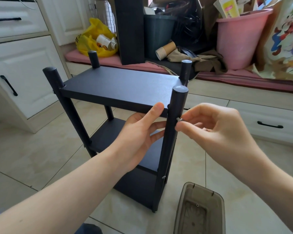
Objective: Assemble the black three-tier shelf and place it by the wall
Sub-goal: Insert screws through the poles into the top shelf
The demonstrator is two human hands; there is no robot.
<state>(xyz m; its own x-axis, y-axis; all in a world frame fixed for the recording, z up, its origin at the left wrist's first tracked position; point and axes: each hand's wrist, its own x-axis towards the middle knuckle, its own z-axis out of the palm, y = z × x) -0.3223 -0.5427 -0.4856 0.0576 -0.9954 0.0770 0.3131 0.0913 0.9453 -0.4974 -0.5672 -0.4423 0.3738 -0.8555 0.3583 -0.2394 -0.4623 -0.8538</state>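
Observation:
The black three-tier shelf (118, 88) stands upright on the tiled floor in the middle of the view, with four round posts and three boards. My left hand (139, 134) grips the front edge of the top board, thumb on top and fingers underneath, beside the near right post (174, 119). My right hand (208, 125) pinches a small silver screw (178, 119) against the right side of that post, just below the top board. Another screw head (163, 177) shows lower on the same post.
A translucent brown plastic tray (200, 210) lies on the floor at the lower right. White cabinets (22, 65) stand at the left. Behind the shelf a pink-cushioned bench (227, 76) carries a yellow bag, a black box, paper cups and a pink bucket (238, 39).

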